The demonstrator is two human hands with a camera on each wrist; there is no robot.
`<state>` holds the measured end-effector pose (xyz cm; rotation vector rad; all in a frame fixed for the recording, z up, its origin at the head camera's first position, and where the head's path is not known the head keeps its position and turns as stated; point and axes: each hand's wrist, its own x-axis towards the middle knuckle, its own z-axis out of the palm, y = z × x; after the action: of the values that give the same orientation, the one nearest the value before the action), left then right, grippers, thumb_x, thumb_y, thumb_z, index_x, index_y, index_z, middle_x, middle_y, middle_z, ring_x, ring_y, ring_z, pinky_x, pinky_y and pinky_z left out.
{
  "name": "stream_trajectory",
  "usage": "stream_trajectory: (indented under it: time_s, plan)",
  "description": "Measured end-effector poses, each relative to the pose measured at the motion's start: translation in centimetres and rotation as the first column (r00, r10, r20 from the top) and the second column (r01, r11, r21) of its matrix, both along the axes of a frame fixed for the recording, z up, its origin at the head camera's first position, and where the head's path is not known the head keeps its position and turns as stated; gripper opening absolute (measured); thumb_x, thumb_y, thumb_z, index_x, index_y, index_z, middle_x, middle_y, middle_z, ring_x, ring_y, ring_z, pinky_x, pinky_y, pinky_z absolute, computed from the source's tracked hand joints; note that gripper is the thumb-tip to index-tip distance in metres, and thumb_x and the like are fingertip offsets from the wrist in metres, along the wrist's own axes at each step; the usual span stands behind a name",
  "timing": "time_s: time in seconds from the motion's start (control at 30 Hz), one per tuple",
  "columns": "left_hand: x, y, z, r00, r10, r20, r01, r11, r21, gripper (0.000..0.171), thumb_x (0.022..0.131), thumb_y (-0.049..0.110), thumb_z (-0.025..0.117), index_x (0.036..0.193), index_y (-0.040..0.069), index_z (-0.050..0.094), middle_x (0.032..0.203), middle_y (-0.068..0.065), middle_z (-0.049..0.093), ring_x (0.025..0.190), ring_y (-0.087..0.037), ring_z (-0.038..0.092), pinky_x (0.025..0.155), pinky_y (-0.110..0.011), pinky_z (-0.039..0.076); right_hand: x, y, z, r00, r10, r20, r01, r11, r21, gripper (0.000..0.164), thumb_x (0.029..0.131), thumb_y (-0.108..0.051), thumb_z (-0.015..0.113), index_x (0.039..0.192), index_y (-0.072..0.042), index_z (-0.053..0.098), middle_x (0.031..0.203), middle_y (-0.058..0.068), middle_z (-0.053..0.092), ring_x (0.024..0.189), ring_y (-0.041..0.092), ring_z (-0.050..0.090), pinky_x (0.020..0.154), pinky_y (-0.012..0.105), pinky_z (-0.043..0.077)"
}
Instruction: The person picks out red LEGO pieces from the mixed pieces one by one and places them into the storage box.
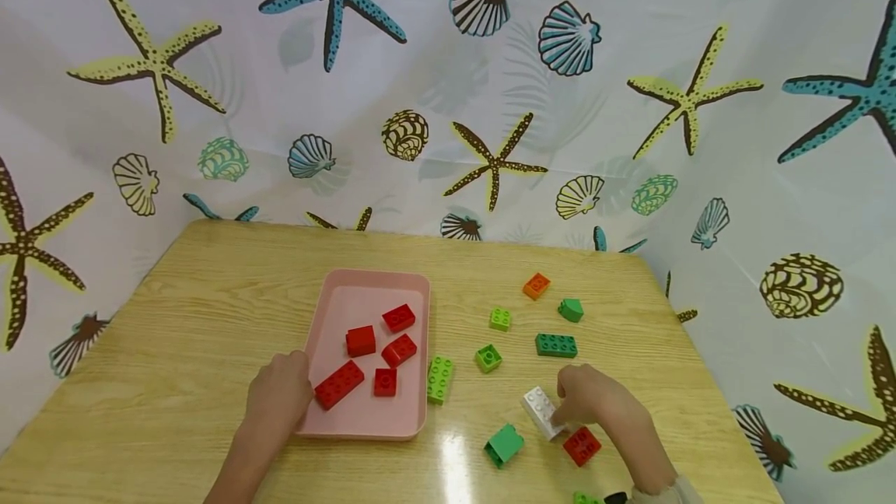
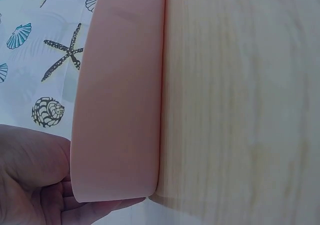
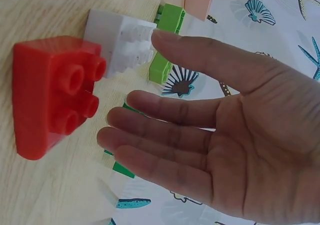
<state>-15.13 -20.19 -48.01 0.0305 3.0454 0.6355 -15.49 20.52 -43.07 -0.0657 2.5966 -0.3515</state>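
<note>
My left hand (image 1: 281,389) grips the left side of a pink tray (image 1: 371,277), whose wall fills much of the left wrist view; part of its fingers is hidden there. Several red toy bricks (image 1: 339,385) lie inside the tray. Over the right part of the table, my right hand (image 1: 595,395) hovers beside a white brick (image 1: 536,403) and a red brick (image 1: 582,446). In the right wrist view its fingers (image 3: 165,112) are extended and hold nothing. The thumb comes close to the white brick (image 3: 107,37); whether they touch I cannot tell.
A light green brick (image 1: 439,379) lies along the tray's right side. Around the right hand are a green brick (image 1: 504,444), a dark green brick (image 1: 556,345), a small lime brick (image 1: 488,358) and an orange brick (image 1: 536,285). A patterned curtain (image 1: 420,61) borders the wooden table.
</note>
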Motion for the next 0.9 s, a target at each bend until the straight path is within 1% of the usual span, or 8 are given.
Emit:
stream_trajectory:
  time_s: [0.17,0.3,0.43,0.6,0.73,0.9]
  plan:
    - [0.0,-0.1,-0.1,1.0,0.003,0.0,-0.003,1.0,-0.002,0.005,0.086,-0.01,0.059,0.082,-0.008,0.057,0.063,-0.01,0.048,0.054,-0.021,0.046,0.049,-0.031,0.042,0.3,0.3,-0.2,1.0,-0.009,0.029,0.008,1.0,0.028,0.03,0.077,-0.018,0.086,0.088,-0.003,0.061,0.08,0.005,0.057,0.072,0.019,0.052,0.066,0.037,0.047]
    - [0.1,-0.1,-0.2,1.0,0.0,-0.003,-0.001,1.0,-0.004,0.006,0.086,-0.01,0.059,0.081,-0.008,0.057,0.063,-0.01,0.048,0.055,-0.021,0.045,0.049,-0.032,0.041,0.7,0.5,-0.5,0.999,-0.021,0.045,0.019,0.999,0.047,0.034,0.077,-0.022,0.087,0.089,-0.003,0.061,0.08,0.005,0.056,0.073,0.018,0.052,0.067,0.037,0.047]
    - [0.1,-0.1,-0.3,1.0,-0.002,0.001,0.002,1.0,-0.002,0.005,0.087,-0.009,0.059,0.082,-0.009,0.057,0.063,-0.01,0.047,0.055,-0.021,0.045,0.049,-0.032,0.042,1.1,0.7,-0.8,0.997,-0.05,0.06,0.048,0.998,0.043,0.035,0.077,-0.023,0.086,0.091,-0.003,0.062,0.081,0.005,0.057,0.073,0.018,0.053,0.068,0.037,0.048]
    - [0.0,-0.2,-0.4,1.0,-0.008,0.002,0.008,1.0,0.0,0.005,0.086,-0.009,0.059,0.082,-0.008,0.057,0.064,-0.01,0.048,0.056,-0.021,0.046,0.05,-0.032,0.042,1.4,0.8,-1.3,0.994,-0.083,0.068,0.08,0.996,0.039,0.035,0.076,-0.02,0.086,0.092,-0.002,0.061,0.083,0.006,0.057,0.074,0.02,0.053,0.068,0.038,0.048]
    - [-0.1,-0.3,-0.4,1.0,-0.01,-0.001,0.01,1.0,-0.001,0.006,0.086,-0.009,0.059,0.081,-0.007,0.056,0.064,-0.011,0.049,0.056,-0.022,0.046,0.05,-0.033,0.042,1.4,0.9,-1.5,0.994,-0.086,0.07,0.083,0.996,0.041,0.032,0.075,-0.017,0.085,0.091,-0.002,0.061,0.082,0.006,0.057,0.073,0.02,0.053,0.066,0.036,0.047]
    - [-0.1,-0.2,-0.2,1.0,-0.002,0.013,0.002,1.0,0.006,0.005,0.087,-0.009,0.058,0.082,-0.008,0.056,0.065,-0.01,0.048,0.056,-0.021,0.046,0.05,-0.033,0.042,1.5,1.0,-1.7,0.993,-0.092,0.077,0.089,0.995,0.038,0.028,0.075,-0.013,0.084,0.087,-0.004,0.061,0.08,0.006,0.057,0.071,0.019,0.053,0.064,0.033,0.045]
